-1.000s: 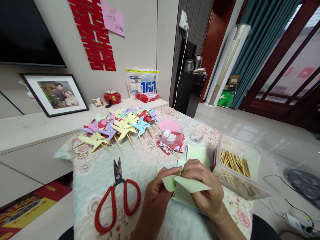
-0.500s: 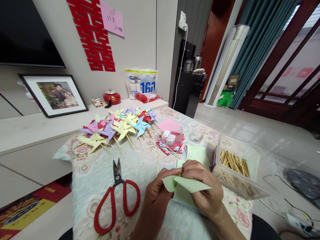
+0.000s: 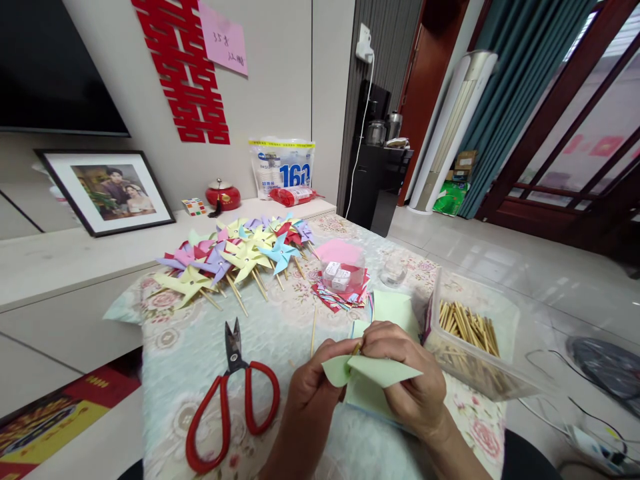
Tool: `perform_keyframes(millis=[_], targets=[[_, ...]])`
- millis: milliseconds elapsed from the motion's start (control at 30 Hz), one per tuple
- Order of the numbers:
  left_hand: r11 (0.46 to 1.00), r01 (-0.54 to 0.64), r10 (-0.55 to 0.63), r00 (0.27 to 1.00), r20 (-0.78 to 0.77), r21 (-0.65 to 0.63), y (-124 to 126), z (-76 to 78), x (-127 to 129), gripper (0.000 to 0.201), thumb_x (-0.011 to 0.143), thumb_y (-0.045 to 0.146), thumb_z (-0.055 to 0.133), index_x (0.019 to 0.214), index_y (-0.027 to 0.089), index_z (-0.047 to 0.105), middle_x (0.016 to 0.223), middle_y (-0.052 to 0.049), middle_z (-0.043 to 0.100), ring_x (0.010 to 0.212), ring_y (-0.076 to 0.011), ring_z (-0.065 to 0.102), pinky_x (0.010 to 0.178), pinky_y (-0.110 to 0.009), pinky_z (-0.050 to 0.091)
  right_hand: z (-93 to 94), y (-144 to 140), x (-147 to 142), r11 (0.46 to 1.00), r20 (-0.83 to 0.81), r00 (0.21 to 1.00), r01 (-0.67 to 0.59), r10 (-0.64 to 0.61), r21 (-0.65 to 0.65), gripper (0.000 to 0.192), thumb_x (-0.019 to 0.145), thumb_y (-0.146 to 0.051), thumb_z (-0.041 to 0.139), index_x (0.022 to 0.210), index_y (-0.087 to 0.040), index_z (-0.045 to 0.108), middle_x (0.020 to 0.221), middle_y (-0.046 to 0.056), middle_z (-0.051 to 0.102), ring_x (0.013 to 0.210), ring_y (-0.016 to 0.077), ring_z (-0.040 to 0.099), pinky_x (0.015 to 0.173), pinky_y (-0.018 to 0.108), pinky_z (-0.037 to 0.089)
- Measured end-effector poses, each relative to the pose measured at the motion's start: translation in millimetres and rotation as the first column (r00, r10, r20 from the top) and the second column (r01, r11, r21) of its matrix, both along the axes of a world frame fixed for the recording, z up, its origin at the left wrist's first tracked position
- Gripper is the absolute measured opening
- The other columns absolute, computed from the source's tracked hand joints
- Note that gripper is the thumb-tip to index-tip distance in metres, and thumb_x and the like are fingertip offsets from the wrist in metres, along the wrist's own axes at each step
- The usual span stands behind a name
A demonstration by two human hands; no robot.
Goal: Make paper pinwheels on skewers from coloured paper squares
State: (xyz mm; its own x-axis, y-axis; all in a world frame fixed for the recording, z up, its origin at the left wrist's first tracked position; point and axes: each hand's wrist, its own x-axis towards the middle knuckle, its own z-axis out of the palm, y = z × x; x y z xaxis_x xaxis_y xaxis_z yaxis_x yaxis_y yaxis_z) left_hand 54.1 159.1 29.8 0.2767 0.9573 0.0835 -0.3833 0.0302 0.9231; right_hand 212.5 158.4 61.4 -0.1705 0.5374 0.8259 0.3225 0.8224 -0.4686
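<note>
At the far left a framed photo point(image 3: 113, 190) leans against the wall on a long white shelf point(image 3: 60, 257). Further along that shelf sit a small colour cube point(image 3: 195, 206), a round red pot point(image 3: 223, 195) and a white bag with blue numbers point(image 3: 283, 165).

In front of the shelf is the bench point(image 3: 200, 347), covered with a flowery cloth. A big pile of paper pinwheels point(image 3: 235, 253) lies at its far left side, in yellow, pink, purple, blue and red, with their sticks pointing toward the person. Nearer, red scissors point(image 3: 227, 400) lie flat with the blades shut and pointing away.

Just right of the scissors is the left hand point(image 3: 313, 393). Its fingers are curled and pinch the left corner of a light green paper point(image 3: 373, 370). A loose thin stick point(image 3: 314, 327) lies on the cloth just past this hand.

The green paper is at the near middle of the bench, held up a little between both hands, with more green sheets under it. The right hand point(image 3: 410, 380) is closed on the paper too. Its fingertips press the folded corners together at the middle, touching the left hand's fingertips.

Behind the hands stands a small clear tub with little white cubes point(image 3: 343, 273), on top of a heap of cut paper squares point(image 3: 340, 297). A small glass point(image 3: 393, 272) stands beside it.

At the right a clear plastic box point(image 3: 475, 340) holds many wooden sticks point(image 3: 470, 323). It is near the right hand but not touching it.
</note>
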Motion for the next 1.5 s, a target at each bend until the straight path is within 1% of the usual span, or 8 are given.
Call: perform_keyframes(millis=[133,333,533,767,867,1033,1233,1500], targets=[[0.999,-0.044,0.046,0.996,-0.074,0.021,-1.1,8.4,0.2,0.029,0.081,0.033,0.067,0.105,0.021,0.079,0.076,-0.002,0.060,0.062,-0.0133,0.048,0.059,-0.026,0.042,0.4,-0.1,0.2,1.000,0.012,1.000,0.006,-0.006,-0.008,0.029,0.086,0.001,0.051,0.103,-0.019,0.063,0.088,0.008,0.065,0.082,0.0207,0.063,0.074,0.038,0.053],[0.992,-0.078,0.088,0.991,-0.105,0.096,-1.5,12.1,-1.7,0.026,0.081,0.028,0.065,0.103,0.022,0.079,0.086,-0.004,0.066,0.079,-0.0201,0.058,0.074,-0.032,0.048,0.7,-2.0,0.0,0.999,-0.009,1.000,-0.005,0.005,-0.039,0.029,0.086,0.001,0.052,0.103,-0.019,0.063,0.089,0.007,0.066,0.083,0.0207,0.064,0.074,0.038,0.053],[0.982,-0.085,0.107,0.986,-0.125,0.171,-1.3,4.9,-2.8,0.027,0.083,0.030,0.066,0.106,0.024,0.078,0.079,-0.002,0.062,0.072,-0.0180,0.055,0.066,-0.029,0.046,1.0,-2.6,0.5,0.998,-0.024,0.999,-0.032,0.030,-0.061,0.032,0.084,0.003,0.053,0.105,-0.020,0.063,0.090,0.006,0.067,0.084,0.0207,0.064,0.077,0.039,0.053],[0.923,-0.077,0.156,0.971,-0.182,0.377,-2.7,-4.8,-3.6,0.033,0.093,0.023,0.056,0.121,0.030,0.071,0.085,-0.001,0.058,0.072,-0.0141,0.052,0.065,-0.025,0.042,0.7,-2.5,2.5,0.997,-0.021,1.000,-0.022,0.020,-0.077,0.030,0.086,0.001,0.053,0.104,-0.020,0.063,0.090,0.006,0.067,0.084,0.0204,0.064,0.078,0.038,0.053],[0.929,-0.090,0.158,0.974,-0.165,0.359,-3.3,-7.0,-1.9,0.032,0.093,0.022,0.056,0.120,0.030,0.072,0.086,-0.001,0.058,0.073,-0.0138,0.052,0.065,-0.025,0.041,2.1,-2.9,2.2,0.997,-0.016,0.999,-0.034,0.033,-0.069,0.031,0.085,0.001,0.052,0.104,-0.020,0.063,0.090,0.006,0.067,0.084,0.0206,0.063,0.077,0.039,0.053],[0.963,-0.103,0.146,0.976,-0.160,0.249,-1.1,-7.9,0.5,0.029,0.091,0.026,0.060,0.116,0.027,0.073,0.083,-0.002,0.060,0.073,-0.0148,0.054,0.066,-0.026,0.042,3.4,-3.4,-1.0,0.998,-0.010,0.999,-0.032,0.031,-0.048,0.029,0.086,0.001,0.051,0.102,-0.019,0.064,0.088,0.007,0.066,0.081,0.0205,0.063,0.073,0.038,0.053],[0.950,-0.100,0.143,0.982,-0.125,0.297,-0.3,-7.7,-0.2,0.028,0.090,0.028,0.062,0.115,0.028,0.074,0.082,-0.001,0.060,0.070,-0.0132,0.053,0.064,-0.024,0.042,3.1,-2.6,-1.9,0.999,-0.022,0.999,-0.029,0.028,-0.043,0.027,0.087,0.000,0.051,0.102,-0.019,0.063,0.087,0.007,0.065,0.081,0.0206,0.063,0.073,0.038,0.053],[0.968,-0.099,0.119,0.990,-0.074,0.231,0.6,-11.4,1.9,0.028,0.089,0.033,0.065,0.113,0.024,0.075,0.081,-0.001,0.060,0.062,-0.0108,0.047,0.057,-0.023,0.039,1.2,-1.6,-1.7,0.997,-0.023,0.999,-0.040,0.039,-0.059,0.029,0.086,0.001,0.051,0.103,-0.019,0.063,0.089,0.007,0.066,0.082,0.0210,0.063,0.075,0.039,0.054]])
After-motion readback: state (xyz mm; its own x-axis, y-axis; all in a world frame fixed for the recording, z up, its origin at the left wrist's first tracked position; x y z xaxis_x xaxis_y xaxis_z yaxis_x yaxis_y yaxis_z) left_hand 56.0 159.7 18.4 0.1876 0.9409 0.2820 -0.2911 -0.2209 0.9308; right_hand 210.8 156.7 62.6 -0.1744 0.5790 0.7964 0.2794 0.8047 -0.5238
